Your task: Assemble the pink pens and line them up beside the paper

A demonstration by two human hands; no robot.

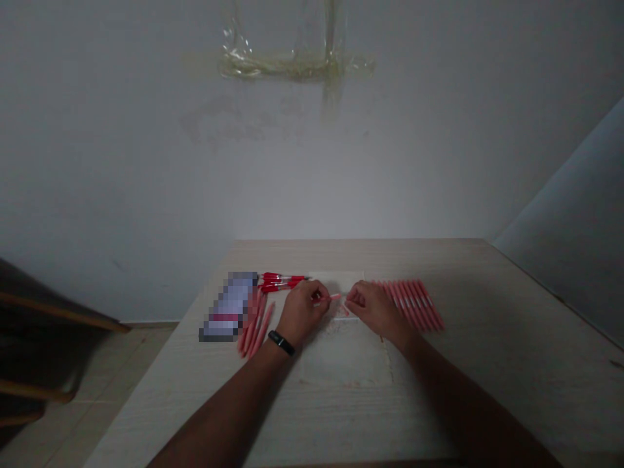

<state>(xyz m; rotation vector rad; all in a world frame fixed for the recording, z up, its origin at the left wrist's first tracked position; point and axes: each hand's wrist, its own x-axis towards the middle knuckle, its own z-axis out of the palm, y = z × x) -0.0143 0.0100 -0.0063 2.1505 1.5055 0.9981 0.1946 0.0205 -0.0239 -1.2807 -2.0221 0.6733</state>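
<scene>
My left hand (303,311), with a dark band on the wrist, is closed in a pinch around a slim pink pen (335,297). One end of the pen points toward my right hand (374,307). The right fingers are also pressed together, just apart from the pen's end; what they hold is too small to make out. Under the fingertips, a small whitish piece with pink marks (344,311) lies on a pale sheet (346,364). Beside my right hand, several pink pens (412,304) lie in a neat slanted row.
Several red pens with dark tips (283,282) lie behind my left hand, and loose pink pens (256,330) are to its left. A blurred-out phone-like slab (228,307) rests near the left edge of the wooden table (487,338). A wall (341,175) stands behind.
</scene>
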